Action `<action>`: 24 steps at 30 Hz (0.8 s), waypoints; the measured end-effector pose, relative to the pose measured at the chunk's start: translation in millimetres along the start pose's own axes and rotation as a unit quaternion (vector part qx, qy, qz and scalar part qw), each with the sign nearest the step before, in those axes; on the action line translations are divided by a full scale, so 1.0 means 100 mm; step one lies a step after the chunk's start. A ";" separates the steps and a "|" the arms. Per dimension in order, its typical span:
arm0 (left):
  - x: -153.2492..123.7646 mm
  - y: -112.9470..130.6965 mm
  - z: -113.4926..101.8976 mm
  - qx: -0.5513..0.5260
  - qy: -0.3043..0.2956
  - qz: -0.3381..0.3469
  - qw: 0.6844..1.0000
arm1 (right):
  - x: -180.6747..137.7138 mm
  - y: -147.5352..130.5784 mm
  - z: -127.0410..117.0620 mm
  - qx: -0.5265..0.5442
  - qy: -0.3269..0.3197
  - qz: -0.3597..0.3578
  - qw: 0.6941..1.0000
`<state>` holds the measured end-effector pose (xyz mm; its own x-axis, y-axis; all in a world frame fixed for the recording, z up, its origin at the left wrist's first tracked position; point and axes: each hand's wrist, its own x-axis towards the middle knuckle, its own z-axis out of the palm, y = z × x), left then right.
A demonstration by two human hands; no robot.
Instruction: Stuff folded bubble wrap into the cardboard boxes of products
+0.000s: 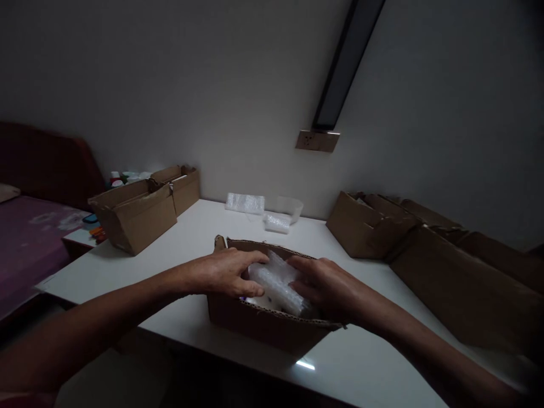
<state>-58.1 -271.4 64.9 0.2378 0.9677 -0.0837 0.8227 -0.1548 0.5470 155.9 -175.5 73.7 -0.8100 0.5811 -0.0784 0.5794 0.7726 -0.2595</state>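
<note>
In the head view, bubble wrap [277,283] sits in the near box [263,327] on the counter [198,229]; the left hand [227,273] is at the wrap's left edge, fingers and thumb wide apart; the right hand [325,284] meets its right side, whether gripping one cannot tell.

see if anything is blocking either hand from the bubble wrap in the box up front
Nothing visible does. The left hand and right hand are at opposite sides of the bubble wrap. The cardboard box has walls around it, but both hands reach in over them.
</note>
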 end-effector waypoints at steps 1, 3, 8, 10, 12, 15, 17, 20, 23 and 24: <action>0.04 0.01 0.02 0.012 -0.003 0.005 1.000 | 0.01 0.00 0.01 0.002 0.007 -0.002 1.000; 0.12 0.02 0.04 0.037 0.004 0.010 0.999 | -0.01 0.00 0.02 0.016 0.033 -0.007 0.999; 0.22 -0.18 -0.05 0.090 0.064 0.045 0.993 | -0.19 0.04 0.06 -0.055 0.100 0.014 0.993; 0.22 -0.26 -0.08 0.120 0.083 0.053 0.988 | -0.24 0.08 0.12 -0.114 0.090 0.014 0.989; 0.17 -0.25 -0.07 0.144 0.113 0.050 0.982 | -0.26 0.12 0.17 -0.153 0.063 -0.008 0.986; 0.06 -0.03 0.00 0.144 0.184 0.080 0.969 | -0.22 0.15 0.20 -0.172 0.053 -0.047 0.983; 0.03 0.17 0.07 0.140 0.199 0.099 0.965 | -0.19 0.15 0.19 -0.175 0.073 -0.055 0.980; 0.12 0.35 0.15 0.169 0.145 0.091 0.971 | -0.15 0.14 0.17 -0.184 0.080 -0.045 0.979; 0.25 0.32 0.18 0.200 0.088 0.047 0.975 | -0.15 0.15 0.16 -0.214 0.080 -0.018 0.973; 0.27 0.28 0.17 0.198 0.088 0.025 0.976 | -0.17 0.16 0.15 -0.230 0.082 -0.008 0.970</action>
<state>-19.9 -253.0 64.0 0.2184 0.9708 0.0989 0.9558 -0.2332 0.1793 177.2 -177.2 56.3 -0.8157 0.5719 0.0870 0.5767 0.7921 0.1999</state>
